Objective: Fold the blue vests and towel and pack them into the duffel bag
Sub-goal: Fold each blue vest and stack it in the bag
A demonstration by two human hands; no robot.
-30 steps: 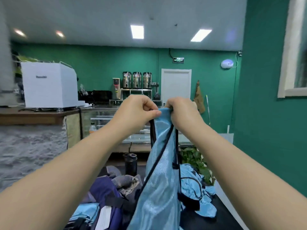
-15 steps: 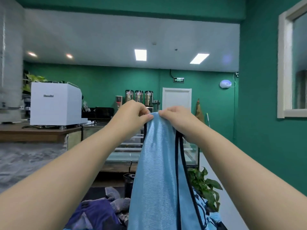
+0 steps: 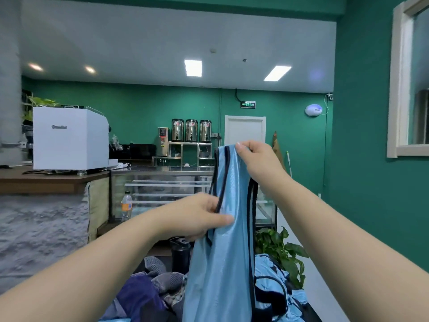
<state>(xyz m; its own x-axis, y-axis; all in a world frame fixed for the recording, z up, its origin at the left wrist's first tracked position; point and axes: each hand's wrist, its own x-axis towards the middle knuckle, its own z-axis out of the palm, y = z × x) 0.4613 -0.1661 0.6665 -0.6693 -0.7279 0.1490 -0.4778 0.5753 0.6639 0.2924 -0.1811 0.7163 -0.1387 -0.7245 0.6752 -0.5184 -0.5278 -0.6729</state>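
Observation:
A light blue vest with dark trim hangs in front of me, lifted high. My right hand pinches its top at the shoulder straps. Lower down, my left hand grips the vest's left edge at the armhole trim. More blue vests lie crumpled on the dark table at the lower right. A purple duffel bag sits at the bottom centre-left, with a grey patterned towel bunched beside it, partly hidden by the hanging vest.
A black bottle stands behind the bag. A leafy plant sits at the right of the table. A counter with a white machine is at the left, a glass display case behind, and a green wall at the right.
My left hand let go of the vest's top and slid down to grip its left edge. My right hand still holds the top. The view tilted upward.

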